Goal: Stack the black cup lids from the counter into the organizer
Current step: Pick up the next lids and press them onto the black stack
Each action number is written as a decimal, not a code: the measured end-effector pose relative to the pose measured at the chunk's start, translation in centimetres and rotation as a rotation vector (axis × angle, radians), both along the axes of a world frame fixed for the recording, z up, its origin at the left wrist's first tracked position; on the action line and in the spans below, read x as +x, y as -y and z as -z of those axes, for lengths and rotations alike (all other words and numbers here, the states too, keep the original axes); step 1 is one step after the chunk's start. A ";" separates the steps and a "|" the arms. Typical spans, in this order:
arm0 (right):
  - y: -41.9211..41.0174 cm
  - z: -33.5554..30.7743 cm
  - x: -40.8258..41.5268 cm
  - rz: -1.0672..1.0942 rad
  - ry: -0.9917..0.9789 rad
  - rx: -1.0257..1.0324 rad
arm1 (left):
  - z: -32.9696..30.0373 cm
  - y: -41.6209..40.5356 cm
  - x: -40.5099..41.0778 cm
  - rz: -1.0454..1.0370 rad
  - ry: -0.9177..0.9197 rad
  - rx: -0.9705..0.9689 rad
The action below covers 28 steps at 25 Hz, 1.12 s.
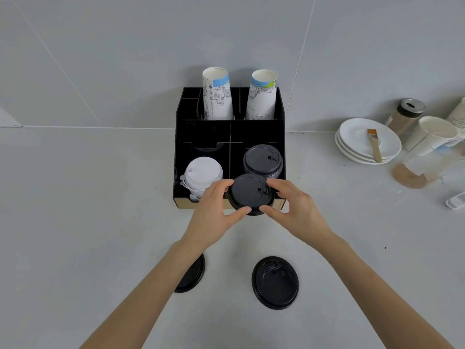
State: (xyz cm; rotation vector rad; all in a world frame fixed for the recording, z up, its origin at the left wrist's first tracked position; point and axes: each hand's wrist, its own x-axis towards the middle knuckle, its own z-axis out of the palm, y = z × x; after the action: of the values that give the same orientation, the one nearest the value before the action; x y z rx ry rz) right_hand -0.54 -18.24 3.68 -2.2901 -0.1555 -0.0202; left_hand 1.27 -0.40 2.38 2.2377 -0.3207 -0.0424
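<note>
A black cup lid [249,192] is held in the air by both hands at the front edge of the black organizer [201,132], just in front of its front right compartment. The left hand [214,212] is closed round the lid's left rim, thumb at the near edge and fingers at the far edge. The right hand [294,210] is closed round the right rim in the same manner. The lid is held level, top face up, with its sip-hole flap toward the right.

A stack of black lids [263,161] is seen in the front right compartment, directly behind the held lid. A stack of white lids [202,175] is seen in the front left compartment. Two stacks of printed paper cups [217,96] are stood upside down in the rear compartments.

Two further black lids are left on the grey counter [75,197] near the person. One loose lid [275,283] lies fully visible between the forearms; the other lid [193,273] is partly hidden under the left forearm.

At the right of the counter, well apart from the organizer, a pile of white saucers [357,144] is noted with a small brush [374,147] laid on top. A shaker jar [405,117] is seen beside it; whether it is upright cannot be told.
</note>
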 end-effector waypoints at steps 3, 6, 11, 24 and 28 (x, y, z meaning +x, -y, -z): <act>0.9 -0.8 1.3 0.017 0.041 -0.018 | -0.9 0.8 1.2 0.002 0.015 0.005; 1.6 -1.6 2.7 0.028 0.066 -0.040 | -1.6 1.7 2.7 -0.007 0.033 -0.003; 2.4 -1.7 4.9 0.033 0.062 -0.065 | -1.8 2.9 5.2 -0.011 0.036 0.039; 3.2 0.2 8.3 0.025 0.000 -0.123 | -0.2 4.1 8.3 -0.020 0.012 0.092; 2.9 0.8 8.3 0.018 0.000 -0.158 | 0.5 4.0 8.3 -0.025 0.031 0.130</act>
State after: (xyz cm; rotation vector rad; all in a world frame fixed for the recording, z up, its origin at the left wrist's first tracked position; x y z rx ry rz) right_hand 7.72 -21.10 2.87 -2.4487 -0.1403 -0.0174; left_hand 9.54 -4.37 1.88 2.3731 -0.3152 -0.0153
